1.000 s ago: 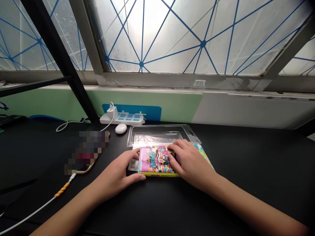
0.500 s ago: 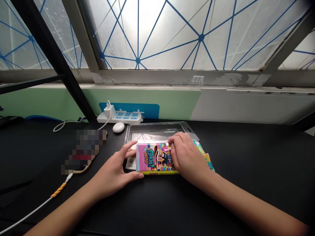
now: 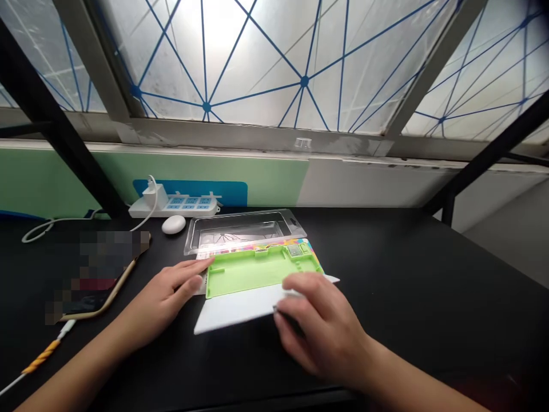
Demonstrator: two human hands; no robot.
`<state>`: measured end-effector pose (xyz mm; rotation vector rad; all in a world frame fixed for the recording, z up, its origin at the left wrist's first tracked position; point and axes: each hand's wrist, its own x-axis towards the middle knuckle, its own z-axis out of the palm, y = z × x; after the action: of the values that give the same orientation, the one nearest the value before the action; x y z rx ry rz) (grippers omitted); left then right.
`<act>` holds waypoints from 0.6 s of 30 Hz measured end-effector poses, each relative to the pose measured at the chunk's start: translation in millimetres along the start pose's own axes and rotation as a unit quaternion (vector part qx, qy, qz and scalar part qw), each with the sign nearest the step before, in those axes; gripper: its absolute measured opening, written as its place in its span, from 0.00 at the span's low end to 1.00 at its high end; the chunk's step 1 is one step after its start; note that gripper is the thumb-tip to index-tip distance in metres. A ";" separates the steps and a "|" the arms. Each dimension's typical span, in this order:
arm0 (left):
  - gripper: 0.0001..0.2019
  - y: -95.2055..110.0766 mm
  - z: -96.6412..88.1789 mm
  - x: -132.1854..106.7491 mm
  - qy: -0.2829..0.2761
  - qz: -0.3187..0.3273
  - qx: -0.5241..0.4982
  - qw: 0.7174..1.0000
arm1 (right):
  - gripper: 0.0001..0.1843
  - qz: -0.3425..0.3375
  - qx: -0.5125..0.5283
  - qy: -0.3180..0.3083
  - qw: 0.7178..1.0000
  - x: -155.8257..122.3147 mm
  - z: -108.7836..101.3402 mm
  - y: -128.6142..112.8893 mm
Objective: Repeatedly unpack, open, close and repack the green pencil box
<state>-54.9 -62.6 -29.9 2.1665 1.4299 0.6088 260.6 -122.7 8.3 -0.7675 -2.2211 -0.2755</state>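
Two hands and one opened case on a black desk (image 3: 429, 274).

1. Case (image 3: 257, 273): lies flat near the middle of the desk, just in front of a clear plastic tray (image 3: 244, 228). The green moulded interior faces up, with small compartments at its right end and a strip of coloured print along the far edge. Half a second ago it lay closed, with the pink-and-yellow printed cover uppermost.

2. White flap (image 3: 234, 309): joined to the near edge of the green interior and folded out toward the person, plain face up. It cannot be told whether it rests on the desk or is held just off it. This face did not show earlier.

3. Left hand (image 3: 165, 293): palm down, grip apart, fingers stretched flat against the left end of the case. Earlier it cupped that same end, thumb along the near edge.

4. Right hand (image 3: 321, 329): grip closed on the right part of the white flap, fingers over its top. Earlier it lay on the printed cover; it is now nearer the person.

5. Surroundings: power strip (image 3: 175, 203) at the wall, small white oval object (image 3: 174, 224) in front of it, and a cable (image 3: 43, 357) at the left. All three sit further left in view than before.
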 end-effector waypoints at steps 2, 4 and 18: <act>0.32 -0.5 2.9 -0.7 -0.001 0.004 0.032 0.999 | 0.04 -0.004 0.039 -0.043 0.998 -20.8 -13.2 1.0; 0.35 0.3 4.6 -1.1 -0.002 0.004 0.055 0.998 | 0.11 0.011 0.054 -0.067 0.996 -41.7 -24.2 16.8; 0.29 0.4 2.0 -1.3 0.001 0.012 -0.003 1.000 | 0.44 0.362 0.220 -0.181 0.888 -69.4 -19.2 95.0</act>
<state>-53.9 -64.2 -31.4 2.1821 1.4043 0.6219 366.4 -85.6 -32.3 -1.3852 -2.0198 0.7675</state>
